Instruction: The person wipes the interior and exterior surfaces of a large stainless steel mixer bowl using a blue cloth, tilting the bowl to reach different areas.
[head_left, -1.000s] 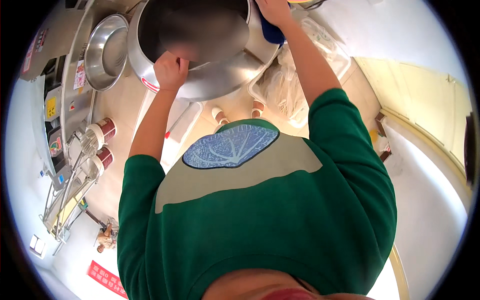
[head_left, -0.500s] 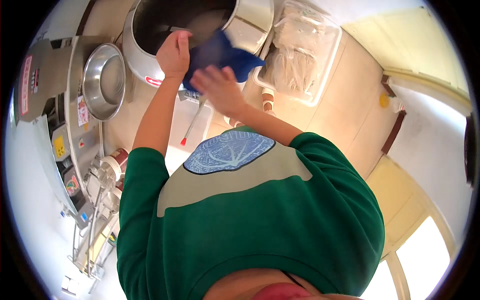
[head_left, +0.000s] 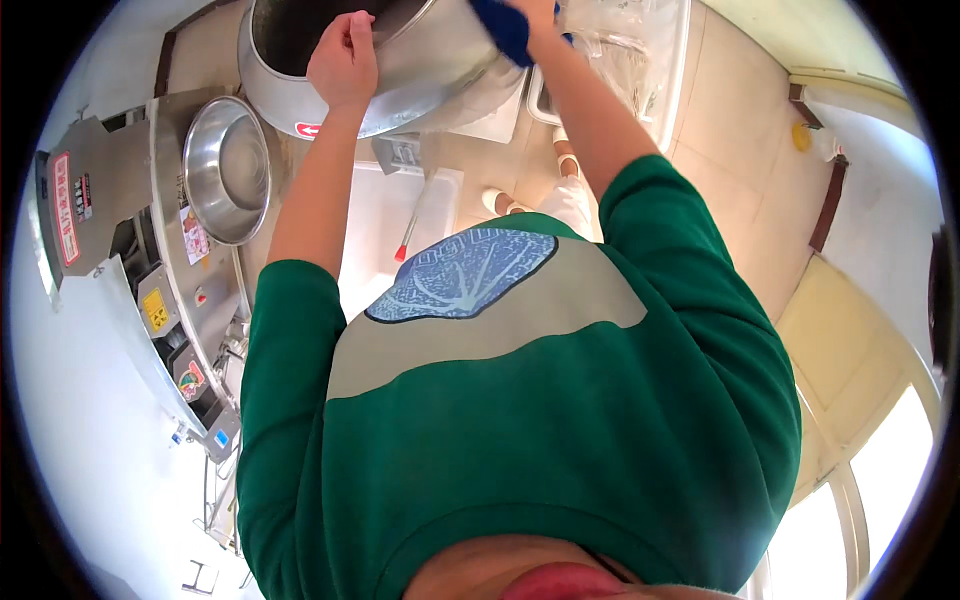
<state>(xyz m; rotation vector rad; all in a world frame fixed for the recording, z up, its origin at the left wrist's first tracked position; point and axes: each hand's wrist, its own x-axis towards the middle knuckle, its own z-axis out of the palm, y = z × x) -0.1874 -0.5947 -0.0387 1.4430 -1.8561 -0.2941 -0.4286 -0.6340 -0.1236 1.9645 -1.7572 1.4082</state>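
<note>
A large round steel vat (head_left: 440, 85) with a dark inside stands in front of me, its upper part cut off by the picture's edge. My left hand (head_left: 343, 62) is closed at its near rim, thumb up and fingers curled over the edge; the fingertips are hidden. A dark blue cloth (head_left: 505, 32) lies against the vat's right side. Holding it is my right hand (head_left: 535, 14), partly out of the picture at the top, with its arm stretched forward.
To the left, a steel bowl (head_left: 226, 170) sits on a metal counter (head_left: 205, 265) beside grey machine housings (head_left: 95, 190). A clear plastic tub (head_left: 680, 60) with bagged contents stands right of the vat. Below the vat is a white container (head_left: 375, 215) with a red-tipped rod (head_left: 402, 250).
My right hand has moved forward and right with the blue cloth, from over the vat's near rim to its right side. The left hand stays at the rim.
</note>
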